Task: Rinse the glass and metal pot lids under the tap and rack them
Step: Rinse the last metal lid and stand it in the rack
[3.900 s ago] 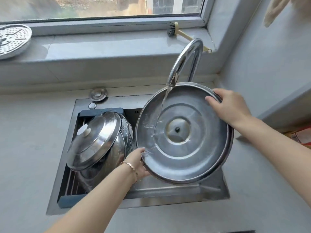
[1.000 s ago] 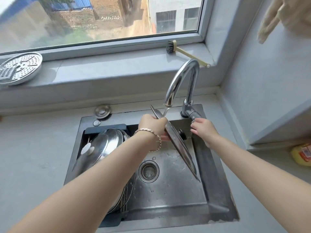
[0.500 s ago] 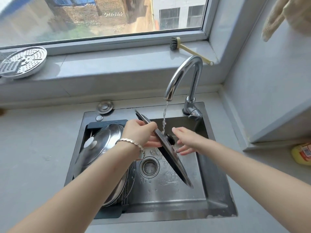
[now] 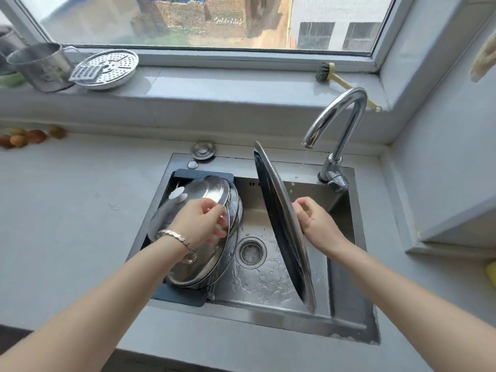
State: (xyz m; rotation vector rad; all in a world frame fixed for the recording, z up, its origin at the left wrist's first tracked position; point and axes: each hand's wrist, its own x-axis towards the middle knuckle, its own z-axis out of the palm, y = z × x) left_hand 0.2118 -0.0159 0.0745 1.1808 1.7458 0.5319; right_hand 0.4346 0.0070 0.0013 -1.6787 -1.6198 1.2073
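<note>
Grey counter (image 4: 80, 183) runs under a bright window and around a steel sink (image 4: 346, 312), the only view being the head camera looking down on both arms.

Right hand (image 4: 318, 226): its fingers are curled and closed on the far side of a large metal lid (image 4: 281, 224), which stands on edge over the basin, nearly upright, just left of those fingers. What exactly they grip behind the lid is hidden. The tap (image 4: 335, 116) above and beyond them gives only drips.

Left hand (image 4: 201, 224): fingers (image 4: 217, 226) loosely spread, tips resting on the rim of the racked lids (image 4: 204, 194), a leaning stack in the dark rack (image 4: 182, 292) at the sink's left end.

Rinsing looks finished; racking is the step in hand. Next, I judge, the left fingers tilt the stack aside to open a slot, and the right hand carries its lid leftward, edge down, into it without knocking the stack.
</note>
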